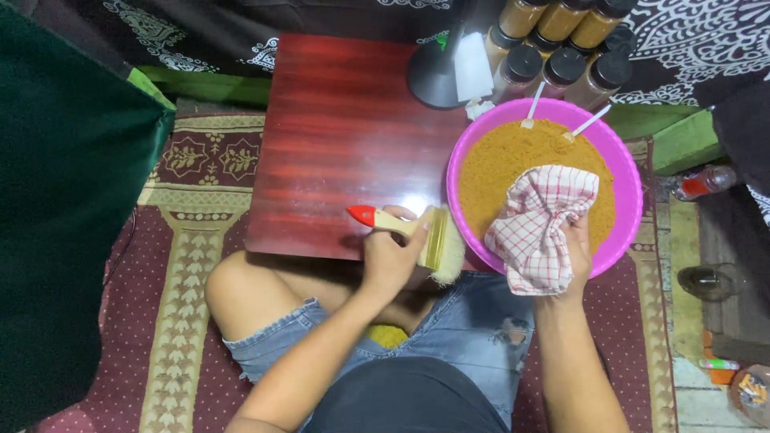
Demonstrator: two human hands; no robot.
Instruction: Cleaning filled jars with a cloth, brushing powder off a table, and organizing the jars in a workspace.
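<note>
At the near edge of the low red table [337, 144], the left hand [391, 258] has its fingers wrapped tight round a wooden-handled paintbrush [417, 234], red tip pointing left, bristles just beside the pink basin [630, 180]. The right hand [576, 244] clutches a red-checked cloth [539, 220] over the basin's near rim, above the orange-brown powder [513, 156]. Two white spoons [531, 108] stand in it; lidded jars [561, 68] crowd behind.

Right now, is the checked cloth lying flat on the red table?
No, the right hand holds the red-and-white checked cloth bunched up over the brown powder in the pink bowl.
</note>
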